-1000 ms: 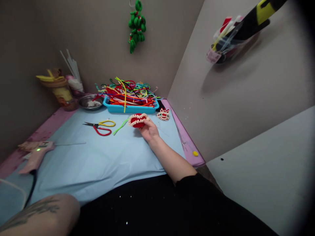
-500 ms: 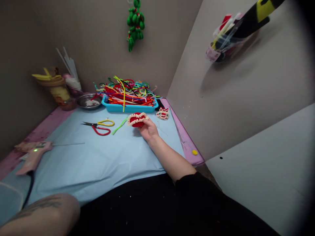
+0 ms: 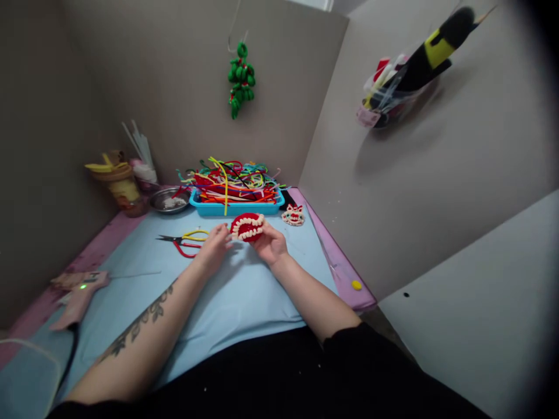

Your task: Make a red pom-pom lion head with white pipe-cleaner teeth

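My right hand is closed on the right edge of a red fuzzy oval piece, edged with cream crimped trim that leaves a red gap in the middle. At the piece's left edge is my left hand, its fingers bent together; whether they grip the piece or something small is unclear. Scissors with one yellow and one red handle lie just behind my left hand, partly covered by it. A small cream and red face-like ornament rests to the right on the blue sheet.
Behind my hands, a blue tray overflows with colourful pipe cleaners. A metal bowl and a cup stand back left. A pink glue gun with a green light lies left. Green ornaments hang on the wall.
My left hand has come in from the lower left to the piece's left edge. The green strip beside the piece is no longer visible. The view has tilted slightly upward.
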A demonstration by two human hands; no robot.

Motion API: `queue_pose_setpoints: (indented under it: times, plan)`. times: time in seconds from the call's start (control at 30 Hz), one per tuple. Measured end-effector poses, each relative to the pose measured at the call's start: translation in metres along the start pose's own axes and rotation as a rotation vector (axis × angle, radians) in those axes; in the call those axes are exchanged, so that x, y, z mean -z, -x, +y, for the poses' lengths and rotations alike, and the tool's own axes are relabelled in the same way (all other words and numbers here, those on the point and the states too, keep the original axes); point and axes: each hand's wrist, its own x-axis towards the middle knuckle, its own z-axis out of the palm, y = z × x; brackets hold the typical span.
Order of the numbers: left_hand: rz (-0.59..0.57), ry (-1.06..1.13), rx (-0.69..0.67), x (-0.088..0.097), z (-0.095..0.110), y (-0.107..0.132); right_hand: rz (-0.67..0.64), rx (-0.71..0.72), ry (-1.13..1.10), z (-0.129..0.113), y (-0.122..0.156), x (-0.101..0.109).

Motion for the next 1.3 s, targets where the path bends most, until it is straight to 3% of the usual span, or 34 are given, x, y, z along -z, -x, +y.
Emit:
queue_pose_setpoints:
  times: [0.07,0.13,0.33,0.6,0.83,0.97,1.07,1.17,1.3]
  plan:
    - [-0.135,0.041,0.103,-0.006,-0.006,0.006,-0.031,-0.004,0.027,0.003,0.000,0.001]
    - [-0.162,0.090,0.020,-0.009,-0.008,0.012,-0.031,-0.005,0.062,0.007,0.000,0.002]
    - [-0.077,0.221,-0.016,0.000,-0.001,0.013,0.114,-0.020,0.100,0.018,-0.002,0.000]
    - [0.058,0.137,-0.142,-0.004,-0.015,0.009,0.143,-0.001,0.361,0.033,0.002,-0.003]
    - [0.118,0.124,-0.218,-0.007,-0.014,0.009,0.003,0.195,0.682,0.039,0.003,0.002]
    - [0.100,0.103,-0.272,-0.006,-0.010,0.010,0.143,0.516,1.195,0.030,0.012,-0.001]
    - [0.097,0.092,-0.269,-0.006,-0.010,0.011,0.046,0.739,1.457,0.022,0.017,-0.005]
    - [0.086,0.088,-0.262,-0.008,-0.010,0.013,0.020,0.807,1.521,0.019,0.017,-0.007]
    - [0.079,0.079,-0.268,-0.011,-0.010,0.016,0.005,0.777,1.530,0.018,0.015,-0.006]
